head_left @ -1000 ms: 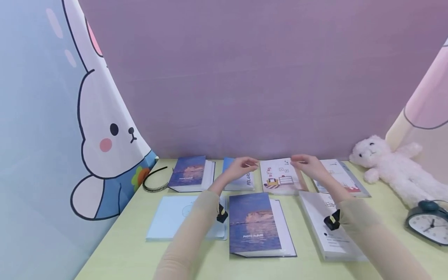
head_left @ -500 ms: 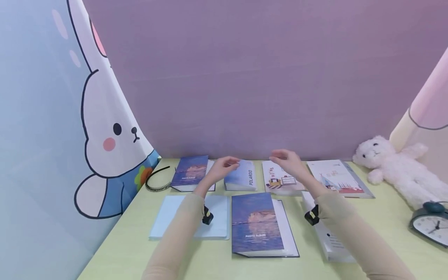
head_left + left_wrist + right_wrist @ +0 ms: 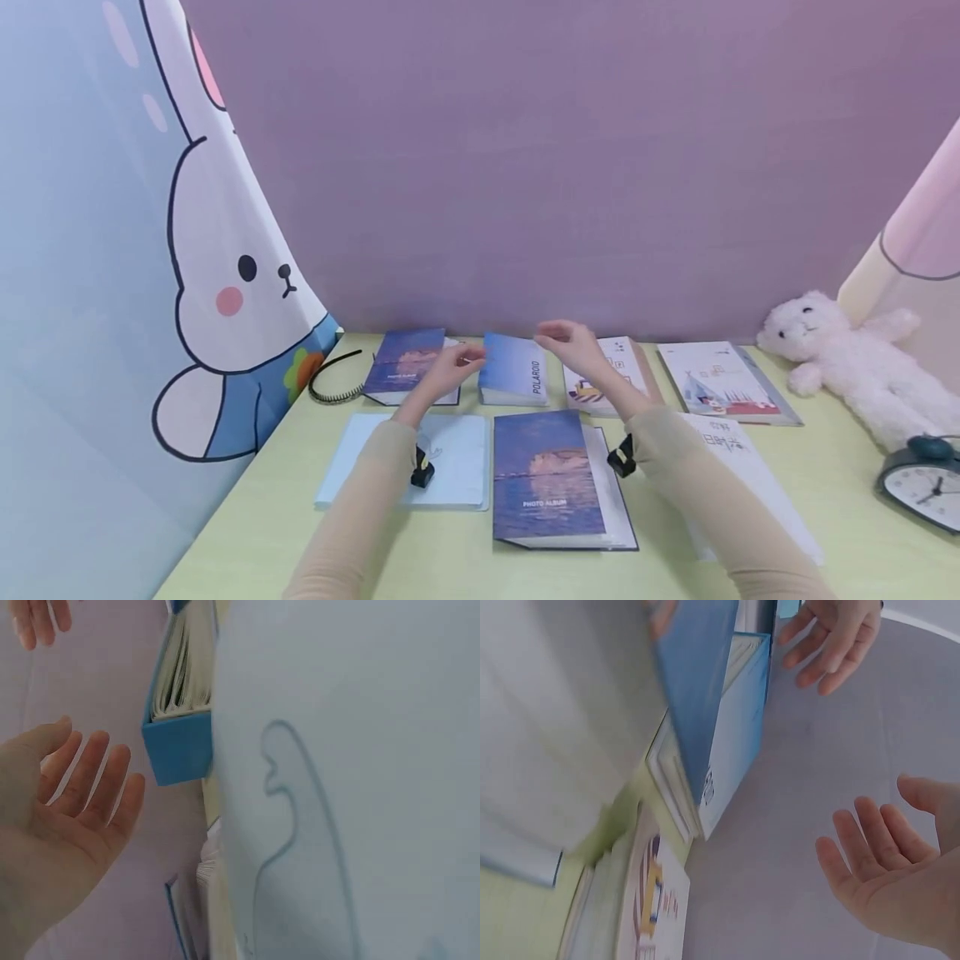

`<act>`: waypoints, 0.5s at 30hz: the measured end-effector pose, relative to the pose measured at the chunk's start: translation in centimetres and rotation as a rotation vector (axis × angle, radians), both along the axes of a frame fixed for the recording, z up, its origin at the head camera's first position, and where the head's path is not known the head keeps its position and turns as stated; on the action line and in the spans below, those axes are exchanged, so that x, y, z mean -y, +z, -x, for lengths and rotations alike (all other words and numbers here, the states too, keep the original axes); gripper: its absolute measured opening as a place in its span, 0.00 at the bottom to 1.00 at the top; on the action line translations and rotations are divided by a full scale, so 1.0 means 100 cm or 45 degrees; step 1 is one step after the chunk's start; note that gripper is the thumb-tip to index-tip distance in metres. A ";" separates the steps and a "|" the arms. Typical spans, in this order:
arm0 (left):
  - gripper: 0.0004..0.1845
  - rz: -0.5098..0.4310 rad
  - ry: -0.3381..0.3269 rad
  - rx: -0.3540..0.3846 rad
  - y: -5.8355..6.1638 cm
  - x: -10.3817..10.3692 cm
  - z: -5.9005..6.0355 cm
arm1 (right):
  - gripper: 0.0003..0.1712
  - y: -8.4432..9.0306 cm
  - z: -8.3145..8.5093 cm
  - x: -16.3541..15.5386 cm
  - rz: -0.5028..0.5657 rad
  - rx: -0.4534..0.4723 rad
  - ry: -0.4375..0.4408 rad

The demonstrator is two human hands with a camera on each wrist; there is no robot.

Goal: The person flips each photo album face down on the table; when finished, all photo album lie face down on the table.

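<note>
A blue album marked POLAROID (image 3: 513, 379) lies in the back row of the yellow-green table (image 3: 300, 542). My left hand (image 3: 457, 365) hovers at its left edge, fingers relaxed and holding nothing. My right hand (image 3: 568, 342) hovers over its upper right corner, fingers spread and also holding nothing. In the left wrist view my left hand (image 3: 71, 799) shows an open palm beside the blue album's corner (image 3: 180, 746). The right wrist view shows my right hand (image 3: 889, 874) open, the blue album (image 3: 735, 727) to its left, and my left hand (image 3: 840, 641) beyond.
Several other albums lie around: a dark blue one (image 3: 405, 365) back left, a photo album (image 3: 547, 479) front centre, a pale blue one (image 3: 450, 462) front left, white illustrated ones (image 3: 613, 371) (image 3: 716, 382) back right. A headband (image 3: 330, 385), a plush toy (image 3: 847, 358) and a clock (image 3: 926, 483) sit at the sides.
Both hands have moved left, away from the white illustrated album and over to the blue POLAROID album. The albums lie as before.
</note>
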State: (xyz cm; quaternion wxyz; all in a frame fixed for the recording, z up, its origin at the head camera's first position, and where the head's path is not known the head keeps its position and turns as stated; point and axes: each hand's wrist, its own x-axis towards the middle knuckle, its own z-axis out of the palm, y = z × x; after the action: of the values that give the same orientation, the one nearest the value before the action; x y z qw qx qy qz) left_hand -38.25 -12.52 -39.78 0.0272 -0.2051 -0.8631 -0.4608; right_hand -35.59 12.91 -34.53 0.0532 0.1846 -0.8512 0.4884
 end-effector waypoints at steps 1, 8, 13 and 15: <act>0.17 0.015 0.005 0.003 -0.001 0.002 0.001 | 0.24 0.000 0.001 0.004 0.008 0.000 0.003; 0.15 0.096 0.050 -0.019 -0.001 0.010 0.003 | 0.21 -0.007 0.006 0.025 -0.022 0.001 0.019; 0.16 0.124 0.075 0.078 -0.006 0.015 0.003 | 0.22 -0.020 0.008 0.033 -0.098 0.039 0.052; 0.16 0.145 0.068 0.116 -0.009 0.016 0.003 | 0.23 -0.027 0.010 0.034 -0.110 0.058 0.057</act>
State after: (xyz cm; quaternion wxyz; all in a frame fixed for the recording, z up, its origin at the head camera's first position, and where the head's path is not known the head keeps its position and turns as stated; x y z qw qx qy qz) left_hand -38.56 -14.15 -40.70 -0.0114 -0.1619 -0.8934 -0.4190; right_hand -36.55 9.46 -37.20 0.0149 0.1947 -0.8682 0.4562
